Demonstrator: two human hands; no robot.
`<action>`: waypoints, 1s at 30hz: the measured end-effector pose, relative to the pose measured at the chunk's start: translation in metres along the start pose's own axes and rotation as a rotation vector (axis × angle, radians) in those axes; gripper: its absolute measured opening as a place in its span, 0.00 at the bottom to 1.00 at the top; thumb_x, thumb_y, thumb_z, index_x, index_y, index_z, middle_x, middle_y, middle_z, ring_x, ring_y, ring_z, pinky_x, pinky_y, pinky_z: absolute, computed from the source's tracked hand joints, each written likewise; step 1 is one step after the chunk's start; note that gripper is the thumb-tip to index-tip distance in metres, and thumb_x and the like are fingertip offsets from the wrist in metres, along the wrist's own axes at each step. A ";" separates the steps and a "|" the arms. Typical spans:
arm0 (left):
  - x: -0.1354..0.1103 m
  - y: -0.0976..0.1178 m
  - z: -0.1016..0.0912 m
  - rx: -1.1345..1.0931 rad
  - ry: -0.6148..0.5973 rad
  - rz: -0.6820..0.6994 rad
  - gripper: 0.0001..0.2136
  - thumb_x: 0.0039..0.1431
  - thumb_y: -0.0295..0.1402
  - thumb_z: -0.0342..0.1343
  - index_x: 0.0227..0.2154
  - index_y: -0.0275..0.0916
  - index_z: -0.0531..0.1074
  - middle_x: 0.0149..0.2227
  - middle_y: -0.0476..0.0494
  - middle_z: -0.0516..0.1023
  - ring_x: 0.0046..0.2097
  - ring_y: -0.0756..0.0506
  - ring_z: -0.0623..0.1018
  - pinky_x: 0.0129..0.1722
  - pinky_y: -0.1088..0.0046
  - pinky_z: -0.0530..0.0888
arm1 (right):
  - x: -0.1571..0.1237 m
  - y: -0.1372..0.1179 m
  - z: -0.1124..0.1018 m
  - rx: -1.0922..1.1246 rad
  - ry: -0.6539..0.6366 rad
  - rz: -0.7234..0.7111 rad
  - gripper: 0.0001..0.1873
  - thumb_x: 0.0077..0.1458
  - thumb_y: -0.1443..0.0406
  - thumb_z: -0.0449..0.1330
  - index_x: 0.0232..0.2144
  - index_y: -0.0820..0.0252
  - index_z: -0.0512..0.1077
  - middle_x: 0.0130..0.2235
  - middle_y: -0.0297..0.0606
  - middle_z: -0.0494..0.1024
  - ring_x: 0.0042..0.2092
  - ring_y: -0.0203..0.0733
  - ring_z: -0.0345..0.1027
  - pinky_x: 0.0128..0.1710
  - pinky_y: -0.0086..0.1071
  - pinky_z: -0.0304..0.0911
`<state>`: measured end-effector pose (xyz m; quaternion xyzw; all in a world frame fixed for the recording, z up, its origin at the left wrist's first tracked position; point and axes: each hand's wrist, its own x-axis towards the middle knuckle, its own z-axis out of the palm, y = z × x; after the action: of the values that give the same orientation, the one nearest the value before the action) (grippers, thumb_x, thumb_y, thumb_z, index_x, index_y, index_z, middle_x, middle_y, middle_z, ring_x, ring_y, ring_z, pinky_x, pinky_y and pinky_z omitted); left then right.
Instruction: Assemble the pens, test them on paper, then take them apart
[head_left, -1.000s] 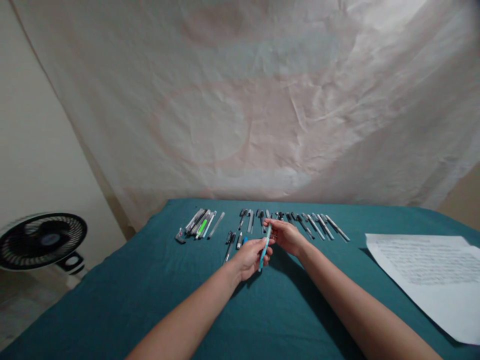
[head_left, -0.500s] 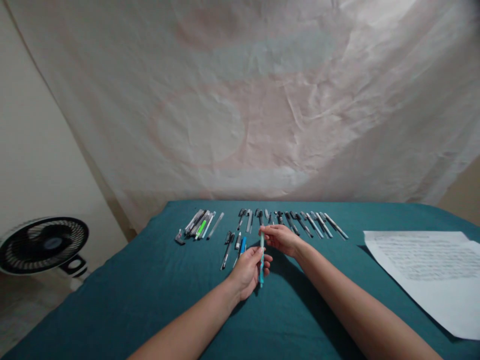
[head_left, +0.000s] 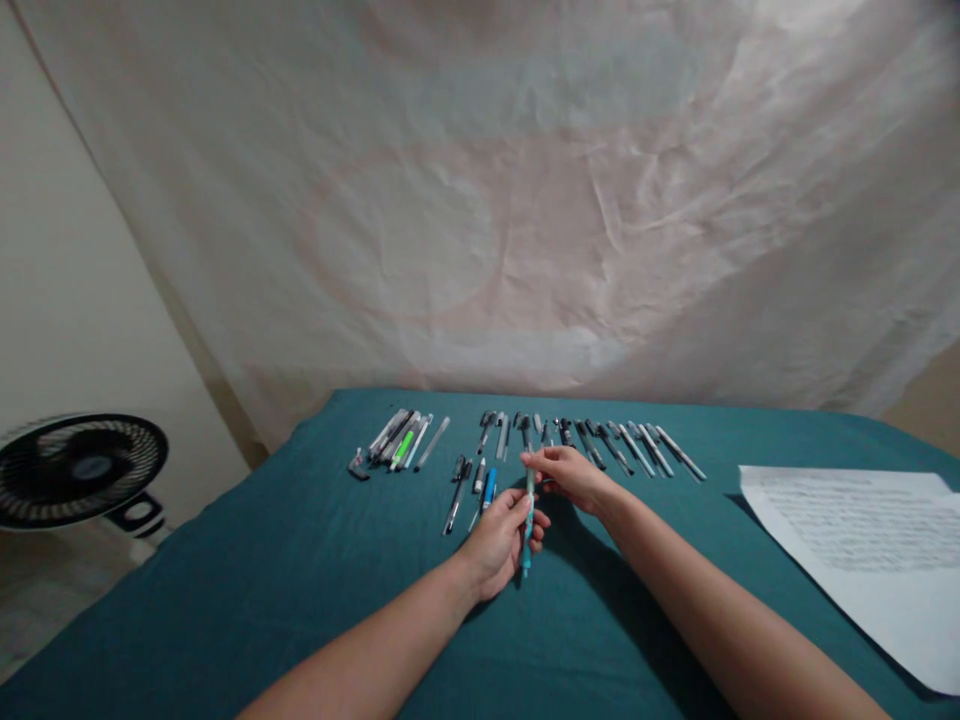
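Note:
A teal patterned pen is held lengthwise above the cloth, one end pointing toward me. My left hand is closed around its lower and middle part, thumb on top. At the far end, my right hand pinches the pen between thumb and fingertips, which partly hide that end. Just left of my hands lie a blue pen or marker, a short white-and-grey piece and a black-capped clear pen.
A row of pens lies along the back of the teal-covered table. A bunch of pens with a green highlighter sits at the back left. Written paper sheets lie right; a fan stands left, beyond the table.
The view has shifted slightly. Both hands keep their grip on the pen; its far end looks greyer and more covered by my right fingers than before.

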<state>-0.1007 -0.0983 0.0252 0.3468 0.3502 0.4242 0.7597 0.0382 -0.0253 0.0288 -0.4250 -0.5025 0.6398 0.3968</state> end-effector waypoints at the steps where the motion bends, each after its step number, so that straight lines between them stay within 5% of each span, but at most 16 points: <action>1: 0.001 0.000 -0.001 -0.005 -0.003 -0.004 0.09 0.53 0.36 0.50 0.35 0.37 0.60 0.26 0.49 0.68 0.24 0.55 0.67 0.23 0.81 0.60 | 0.000 -0.001 -0.002 0.014 -0.019 -0.003 0.14 0.41 0.58 0.62 0.24 0.65 0.69 0.21 0.31 0.67 0.22 0.26 0.59 0.20 0.20 0.55; 11: 0.001 0.004 -0.003 0.007 -0.069 -0.023 0.11 0.52 0.36 0.50 0.37 0.37 0.60 0.25 0.49 0.68 0.23 0.56 0.65 0.22 0.81 0.57 | -0.001 -0.012 -0.017 0.219 -0.082 0.012 0.08 0.47 0.64 0.58 0.32 0.62 0.72 0.35 0.37 0.72 0.28 0.27 0.63 0.23 0.20 0.60; 24: -0.003 0.003 -0.002 0.139 -0.102 -0.036 0.11 0.52 0.37 0.49 0.35 0.37 0.60 0.26 0.48 0.69 0.24 0.54 0.69 0.24 0.78 0.62 | 0.002 -0.017 -0.027 0.289 -0.025 -0.020 0.08 0.47 0.65 0.58 0.32 0.61 0.72 0.28 0.34 0.73 0.24 0.27 0.63 0.22 0.20 0.61; 30: -0.003 0.001 -0.002 0.190 -0.127 -0.010 0.11 0.52 0.37 0.48 0.35 0.36 0.60 0.25 0.48 0.69 0.23 0.53 0.69 0.23 0.77 0.63 | 0.010 -0.014 -0.042 0.363 0.129 -0.056 0.07 0.47 0.66 0.58 0.31 0.63 0.71 0.21 0.31 0.69 0.21 0.26 0.61 0.19 0.19 0.60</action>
<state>-0.1036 -0.1001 0.0256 0.4417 0.3418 0.3623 0.7462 0.0753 -0.0008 0.0352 -0.3722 -0.3640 0.6803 0.5160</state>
